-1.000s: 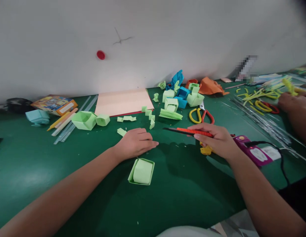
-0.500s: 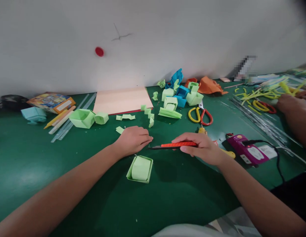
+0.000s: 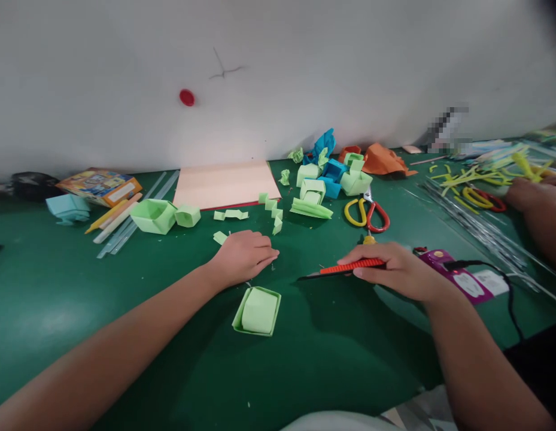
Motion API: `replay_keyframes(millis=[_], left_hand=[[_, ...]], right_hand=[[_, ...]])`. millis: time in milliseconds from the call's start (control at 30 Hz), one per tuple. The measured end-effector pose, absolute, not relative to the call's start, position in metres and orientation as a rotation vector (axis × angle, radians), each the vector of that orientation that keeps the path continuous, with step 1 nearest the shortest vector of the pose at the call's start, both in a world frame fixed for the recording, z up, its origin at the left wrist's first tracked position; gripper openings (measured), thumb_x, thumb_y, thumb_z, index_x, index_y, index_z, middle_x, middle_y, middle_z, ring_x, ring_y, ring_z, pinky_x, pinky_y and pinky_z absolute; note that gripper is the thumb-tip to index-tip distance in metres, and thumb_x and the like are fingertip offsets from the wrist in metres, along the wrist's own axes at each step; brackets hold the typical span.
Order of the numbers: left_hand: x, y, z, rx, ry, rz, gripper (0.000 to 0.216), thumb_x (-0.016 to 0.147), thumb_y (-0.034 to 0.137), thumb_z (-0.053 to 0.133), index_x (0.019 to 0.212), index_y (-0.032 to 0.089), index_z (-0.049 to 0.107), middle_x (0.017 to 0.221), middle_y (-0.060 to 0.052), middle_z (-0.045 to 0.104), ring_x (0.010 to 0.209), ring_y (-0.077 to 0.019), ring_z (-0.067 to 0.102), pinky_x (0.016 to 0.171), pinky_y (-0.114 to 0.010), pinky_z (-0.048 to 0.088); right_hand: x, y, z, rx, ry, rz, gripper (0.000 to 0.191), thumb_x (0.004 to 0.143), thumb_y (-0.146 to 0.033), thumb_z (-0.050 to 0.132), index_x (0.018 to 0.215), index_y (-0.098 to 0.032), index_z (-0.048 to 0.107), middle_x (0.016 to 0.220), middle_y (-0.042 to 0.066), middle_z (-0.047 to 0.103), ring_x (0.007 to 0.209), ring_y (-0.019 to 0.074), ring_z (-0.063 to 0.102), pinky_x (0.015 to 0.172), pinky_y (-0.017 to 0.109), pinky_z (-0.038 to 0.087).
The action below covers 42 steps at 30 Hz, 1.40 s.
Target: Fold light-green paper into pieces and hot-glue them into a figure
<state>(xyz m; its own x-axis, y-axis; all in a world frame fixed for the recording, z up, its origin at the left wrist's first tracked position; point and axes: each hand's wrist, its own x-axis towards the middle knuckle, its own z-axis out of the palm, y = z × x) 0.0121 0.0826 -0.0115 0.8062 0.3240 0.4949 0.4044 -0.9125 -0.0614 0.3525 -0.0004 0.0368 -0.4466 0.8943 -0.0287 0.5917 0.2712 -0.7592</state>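
Firstly, at far left, one pale-blue folded paper piece point(image 3: 68, 208) sits before one orange printed cardboard box point(image 3: 100, 184). Next are two light-green hollow folded paper boxes point(image 3: 152, 216), side by side, and one flat peach-coloured sheet point(image 3: 226, 184) near the wall. One red round disc point(image 3: 187, 97) is on the wall.

The left hand point(image 3: 244, 257) rests on the green table point(image 3: 179, 359), fingers bent together; whether they pinch anything cannot be told. Just in front of it stands one light-green square paper tray with a paler green block inside point(image 3: 260, 311), apart from the tool.

One slim red-and-black tool point(image 3: 353, 267) is gripped between the right hand's point(image 3: 397, 272) thumb and fingers, its dark tip pointing left; contact with the table cannot be determined. Behind that hand lies one pair of yellow-and-red-handled scissors point(image 3: 378, 216). To its right is one purple box-shaped device point(image 3: 473, 284) with one black cable point(image 3: 510, 299). At far right, one co-worker's hand point(image 3: 533, 194) is near a second pair of yellow-and-red-handled scissors point(image 3: 476, 197).
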Motion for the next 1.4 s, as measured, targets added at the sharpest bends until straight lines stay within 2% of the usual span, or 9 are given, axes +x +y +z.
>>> replay_keyframes(millis=[167,400,600,733,867,1033,1200,1400], left_hand=[[0.012,0.083,-0.012,-2.839,-0.605,-0.749,0.026,0.101,0.027,0.056,0.090,0.020,0.078,0.079,-0.003,0.074,0.074,-0.0167,0.067,0.064,-0.030,0.047],[0.012,0.083,-0.012,-2.851,-0.726,-0.856,0.024,0.099,0.026,0.058,0.088,0.020,0.078,0.080,-0.003,0.075,0.073,-0.0162,0.067,0.066,-0.029,0.049],[0.012,0.082,-0.008,-2.844,-0.979,-1.097,0.019,0.096,0.028,0.064,0.090,0.021,0.080,0.079,-0.002,0.074,0.070,-0.0140,0.068,0.062,-0.025,0.052],[0.008,0.083,0.000,-2.713,-1.274,-1.341,0.017,0.096,0.025,0.064,0.093,0.018,0.079,0.079,-0.002,0.073,0.062,-0.0111,0.065,0.055,-0.023,0.052],[0.003,0.084,0.005,-2.615,-1.451,-1.472,0.016,0.095,0.027,0.065,0.092,0.019,0.079,0.082,-0.002,0.075,0.067,-0.0126,0.067,0.055,-0.023,0.052],[0.003,0.082,0.005,-2.714,-1.474,-1.370,0.015,0.092,0.028,0.067,0.091,0.023,0.081,0.080,0.000,0.074,0.060,-0.0111,0.062,0.055,-0.024,0.050],[0.005,0.079,0.001,-2.763,-1.287,-1.095,0.023,0.097,0.029,0.059,0.104,0.022,0.081,0.088,-0.005,0.074,0.084,-0.0196,0.068,0.064,-0.028,0.055],[0.007,0.073,0.000,-2.901,-0.979,-1.020,0.030,0.098,0.023,0.059,0.125,0.024,0.072,0.099,-0.007,0.074,0.090,-0.0202,0.067,0.080,-0.035,0.059]], right_hand=[[0.374,-0.003,0.037,-1.379,-2.061,1.013,0.026,0.093,-0.043,0.067,0.108,-0.027,0.080,0.092,0.006,0.076,0.072,0.0206,0.067,0.064,0.030,0.055],[0.383,-0.003,0.039,-1.411,-2.055,0.968,0.024,0.089,-0.044,0.071,0.102,-0.028,0.082,0.087,0.006,0.078,0.071,0.0223,0.070,0.065,0.032,0.056],[0.384,-0.004,0.042,-1.397,-2.079,0.942,0.023,0.091,-0.043,0.069,0.102,-0.027,0.081,0.084,0.006,0.078,0.069,0.0220,0.070,0.063,0.032,0.055],[0.385,-0.003,0.041,-1.404,-2.076,0.883,0.025,0.092,-0.045,0.067,0.104,-0.027,0.080,0.094,0.007,0.079,0.076,0.0250,0.072,0.065,0.035,0.057],[0.384,-0.004,0.041,-1.389,-2.006,0.813,0.028,0.089,-0.051,0.069,0.104,-0.030,0.079,0.103,0.007,0.079,0.087,0.0299,0.074,0.071,0.040,0.060],[0.384,-0.005,0.039,-1.424,-1.942,0.722,0.028,0.088,-0.055,0.069,0.104,-0.034,0.078,0.100,0.007,0.080,0.090,0.0348,0.072,0.071,0.045,0.059],[0.384,-0.005,0.037,-1.455,-1.915,0.674,0.028,0.090,-0.052,0.068,0.110,-0.034,0.076,0.098,0.006,0.079,0.086,0.0335,0.072,0.068,0.044,0.057],[0.368,-0.004,0.035,-1.416,-1.914,0.704,0.028,0.092,-0.048,0.067,0.111,-0.030,0.075,0.090,0.006,0.077,0.074,0.0262,0.071,0.062,0.039,0.058]])
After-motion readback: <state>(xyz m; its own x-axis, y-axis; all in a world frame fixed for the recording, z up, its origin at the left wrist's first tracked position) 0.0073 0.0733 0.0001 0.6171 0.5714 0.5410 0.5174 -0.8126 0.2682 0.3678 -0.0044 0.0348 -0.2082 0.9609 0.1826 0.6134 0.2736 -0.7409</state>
